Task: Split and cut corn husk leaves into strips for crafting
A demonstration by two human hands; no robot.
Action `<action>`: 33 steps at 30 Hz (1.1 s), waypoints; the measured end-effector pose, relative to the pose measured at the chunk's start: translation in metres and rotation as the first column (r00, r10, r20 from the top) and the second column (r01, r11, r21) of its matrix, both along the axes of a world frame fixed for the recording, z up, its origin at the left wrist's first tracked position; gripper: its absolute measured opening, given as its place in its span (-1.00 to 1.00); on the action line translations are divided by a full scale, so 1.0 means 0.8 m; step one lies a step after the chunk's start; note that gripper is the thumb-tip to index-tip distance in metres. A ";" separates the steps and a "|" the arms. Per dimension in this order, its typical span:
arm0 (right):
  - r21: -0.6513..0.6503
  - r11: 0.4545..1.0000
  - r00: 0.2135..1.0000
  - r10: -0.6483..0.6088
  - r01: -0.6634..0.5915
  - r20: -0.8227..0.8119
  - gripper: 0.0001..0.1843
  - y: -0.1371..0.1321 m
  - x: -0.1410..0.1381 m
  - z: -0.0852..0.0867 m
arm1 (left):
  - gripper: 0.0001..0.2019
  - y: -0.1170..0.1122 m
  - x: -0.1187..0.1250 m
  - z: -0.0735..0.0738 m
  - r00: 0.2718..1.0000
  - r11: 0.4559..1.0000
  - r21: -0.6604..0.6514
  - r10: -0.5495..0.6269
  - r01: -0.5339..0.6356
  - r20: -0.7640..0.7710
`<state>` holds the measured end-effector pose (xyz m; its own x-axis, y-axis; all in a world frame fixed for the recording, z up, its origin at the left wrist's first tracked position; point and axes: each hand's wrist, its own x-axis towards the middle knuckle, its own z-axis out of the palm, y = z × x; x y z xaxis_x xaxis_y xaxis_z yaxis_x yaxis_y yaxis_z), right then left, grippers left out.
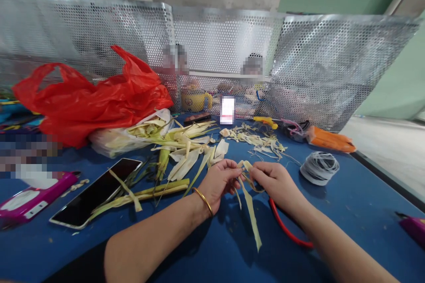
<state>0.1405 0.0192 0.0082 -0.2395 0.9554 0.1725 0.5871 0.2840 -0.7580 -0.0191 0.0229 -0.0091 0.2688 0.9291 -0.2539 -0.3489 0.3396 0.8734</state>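
Note:
Close together over the blue table, my left hand (pixel 223 181) and my right hand (pixel 274 180) both pinch pale corn husk strips (pixel 251 214). One long strip hangs down between them; a shorter piece dangles under my left fingers. How the strips cross at the fingertips is too small to make out. A gold bangle (pixel 203 201) circles my left wrist. Beneath my right forearm lies a red curved band (pixel 288 227). Left of my hands, loose corn husks (pixel 186 163) are piled, some in a clear plastic bag (pixel 113 140). Thin husk scraps (pixel 257 138) lie beyond my hands.
A red plastic bag (pixel 99 97) stands at the back left. A phone (pixel 99 192) and a purple device (pixel 40 196) lie left. On the right are a grey yarn ball (pixel 319 168) and an orange packet (pixel 330 139). A perforated metal screen (pixel 212 31) closes the table's far side.

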 end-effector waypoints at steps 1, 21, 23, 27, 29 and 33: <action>0.021 1.000 0.999 0.009 -0.010 0.038 -0.60 -0.001 -0.001 0.001 | -0.77 -0.001 0.000 0.000 1.000 1.000 0.006 0.000 0.000 -0.003; 0.204 0.978 0.923 -0.105 0.029 0.369 -0.65 -0.010 -0.005 0.004 | -0.75 -0.002 -0.001 0.000 0.993 0.987 0.160 -0.011 0.031 -0.120; 0.208 0.978 0.923 -0.107 0.031 0.369 -0.65 -0.011 -0.006 0.004 | -0.75 -0.002 -0.001 0.000 0.991 0.985 0.172 -0.001 0.024 -0.132; 0.201 0.977 0.924 -0.135 0.065 0.357 -0.64 -0.013 -0.007 0.005 | -0.75 -0.002 -0.001 0.000 0.990 0.985 0.169 -0.004 0.027 -0.138; 0.201 0.977 0.925 -0.140 0.071 0.354 -0.64 -0.013 -0.008 0.005 | -0.76 -0.003 -0.001 -0.001 0.992 0.986 0.162 -0.008 0.029 -0.128; 0.209 0.975 0.923 -0.147 0.075 0.356 -0.65 -0.014 -0.009 0.005 | -0.75 -0.003 0.000 -0.001 0.994 0.989 0.142 -0.018 0.033 -0.107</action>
